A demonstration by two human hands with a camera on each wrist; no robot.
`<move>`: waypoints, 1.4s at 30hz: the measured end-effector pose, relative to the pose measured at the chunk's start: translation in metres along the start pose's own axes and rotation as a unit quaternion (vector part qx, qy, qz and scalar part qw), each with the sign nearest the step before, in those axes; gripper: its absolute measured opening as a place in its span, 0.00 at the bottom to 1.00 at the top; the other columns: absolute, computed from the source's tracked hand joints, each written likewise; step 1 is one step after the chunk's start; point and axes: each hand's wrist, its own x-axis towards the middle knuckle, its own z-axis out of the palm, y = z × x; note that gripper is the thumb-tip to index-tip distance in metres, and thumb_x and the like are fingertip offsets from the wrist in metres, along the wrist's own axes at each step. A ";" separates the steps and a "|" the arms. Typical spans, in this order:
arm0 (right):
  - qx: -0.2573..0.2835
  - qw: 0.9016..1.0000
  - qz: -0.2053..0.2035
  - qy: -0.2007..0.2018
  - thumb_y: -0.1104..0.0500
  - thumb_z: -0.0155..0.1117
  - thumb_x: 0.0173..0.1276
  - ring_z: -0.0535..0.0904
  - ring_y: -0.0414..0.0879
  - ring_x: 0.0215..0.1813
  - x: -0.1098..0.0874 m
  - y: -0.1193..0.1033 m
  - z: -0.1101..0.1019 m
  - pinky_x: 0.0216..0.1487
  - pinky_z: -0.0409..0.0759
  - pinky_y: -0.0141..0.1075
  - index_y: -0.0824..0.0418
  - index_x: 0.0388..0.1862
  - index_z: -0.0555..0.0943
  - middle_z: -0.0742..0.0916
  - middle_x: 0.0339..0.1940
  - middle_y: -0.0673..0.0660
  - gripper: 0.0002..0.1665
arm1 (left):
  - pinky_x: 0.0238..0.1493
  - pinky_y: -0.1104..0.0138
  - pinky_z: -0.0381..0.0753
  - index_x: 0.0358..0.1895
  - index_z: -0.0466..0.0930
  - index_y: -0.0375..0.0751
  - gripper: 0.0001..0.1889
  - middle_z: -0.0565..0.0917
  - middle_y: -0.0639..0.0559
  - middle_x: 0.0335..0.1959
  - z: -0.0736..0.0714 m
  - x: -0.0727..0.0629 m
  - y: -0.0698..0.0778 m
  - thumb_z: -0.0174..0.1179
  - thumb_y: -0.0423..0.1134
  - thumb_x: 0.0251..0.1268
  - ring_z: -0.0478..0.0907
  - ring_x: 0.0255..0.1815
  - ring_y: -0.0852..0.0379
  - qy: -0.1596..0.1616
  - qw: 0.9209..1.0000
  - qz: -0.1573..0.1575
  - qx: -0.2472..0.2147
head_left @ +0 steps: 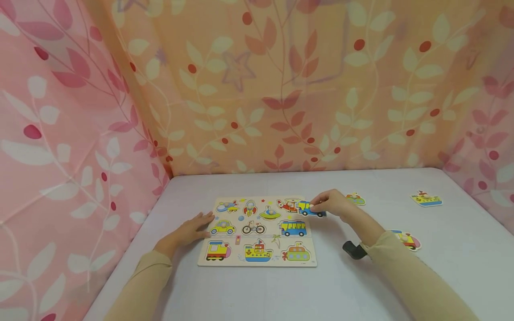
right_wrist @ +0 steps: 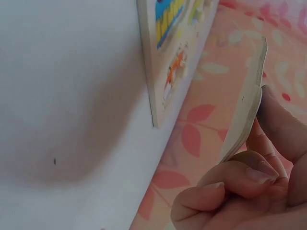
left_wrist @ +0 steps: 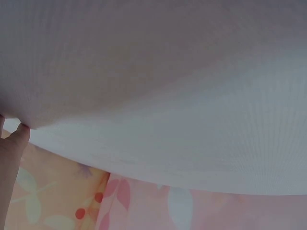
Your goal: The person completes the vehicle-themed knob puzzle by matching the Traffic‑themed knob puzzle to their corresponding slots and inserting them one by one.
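Note:
A wooden puzzle board (head_left: 261,263) with pictures of vehicles lies on the table. My right hand (head_left: 335,204) pinches a blue and yellow bus puzzle piece (head_left: 311,209) by its top side, holding it over the board's right edge. The piece overlaps the helicopter picture (head_left: 287,205) in the head view. Its plain back (right_wrist: 244,105) shows in the right wrist view, raised off the table. A matching bus picture (head_left: 293,228) sits just below it on the board. My left hand (head_left: 190,232) lies with fingers extended at the board's left edge.
Loose knobbed pieces lie to the right: a submarine (head_left: 356,199), a ship (head_left: 426,199) and a train (head_left: 407,240) partly behind the right forearm. A black device (head_left: 354,250) is at the right wrist. Floral curtains (head_left: 281,89) enclose the white table (head_left: 249,294).

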 end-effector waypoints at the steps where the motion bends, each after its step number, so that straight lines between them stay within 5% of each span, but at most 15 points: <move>1: -0.001 1.000 -0.003 -0.003 0.58 0.70 0.63 0.71 0.56 0.50 0.001 0.000 0.002 0.52 0.69 0.52 0.65 0.45 0.86 0.84 0.45 0.60 0.14 | 0.67 0.33 0.43 0.76 0.57 0.49 0.38 0.52 0.47 0.78 0.000 0.000 0.000 0.62 0.49 0.65 0.38 0.77 0.37 0.001 1.000 0.001 0.000; 19: -0.023 0.999 0.017 -0.044 0.58 0.75 0.58 0.73 0.52 0.46 0.014 -0.001 0.026 0.47 0.70 0.42 0.62 0.37 0.87 0.84 0.42 0.58 0.10 | 0.68 0.34 0.43 0.76 0.56 0.49 0.38 0.52 0.47 0.78 -0.001 0.002 0.001 0.61 0.49 0.65 0.38 0.78 0.37 0.000 1.000 0.000 0.006; 33: -0.026 0.998 0.043 -0.040 0.63 0.76 0.56 0.75 0.50 0.46 0.024 -0.001 0.053 0.49 0.71 0.41 0.62 0.31 0.87 0.84 0.42 0.57 0.06 | 0.68 0.35 0.43 0.75 0.58 0.49 0.38 0.52 0.46 0.78 0.002 0.003 -0.006 0.63 0.49 0.64 0.39 0.77 0.36 0.005 1.000 0.008 0.000; 42: -0.046 0.997 0.042 -0.048 0.63 0.77 0.54 0.78 0.47 0.40 0.024 -0.003 0.063 0.43 0.75 0.37 0.61 0.29 0.87 0.86 0.36 0.54 0.06 | 0.67 0.33 0.44 0.76 0.56 0.52 0.38 0.51 0.45 0.78 0.002 0.001 -0.002 0.62 0.49 0.65 0.39 0.77 0.35 0.004 1.000 -0.012 -0.003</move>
